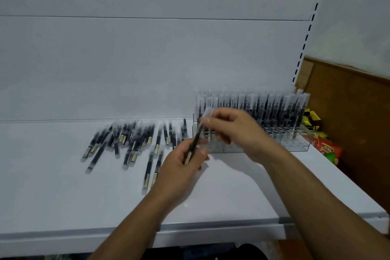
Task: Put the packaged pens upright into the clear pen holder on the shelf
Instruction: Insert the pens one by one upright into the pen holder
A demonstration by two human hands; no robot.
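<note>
Both hands meet over the white shelf (63, 196), just in front of the left end of the clear pen holder (295, 145). One packaged pen (197, 137) is held between them, tilted, top end leaning right toward the holder. Left hand (181, 167) grips the lower part, fingers (203, 151) curled and pinching the pen against the palm side. Right hand (234, 129) is at the upper end, fingers (207, 121) pinching the clear top of the package; some motion blur, so exact contact is hard to read.

Holder sits at the back right of the shelf, against the white back panel (147, 59). It is mostly filled with pens standing upright (263, 110) in rows; front-left slots behind the hands are partly hidden.

Loose pile of packaged pens (130, 141) lies flat on the shelf left of the holder, fanned out, most pointing roughly front to back, several overlapping.

Colourful snack bags (327, 148) sit beyond the right end of the shelf, beside a brown wooden wall (358, 122). Slotted upright rail (310, 27) runs up the right edge of the back panel.
</note>
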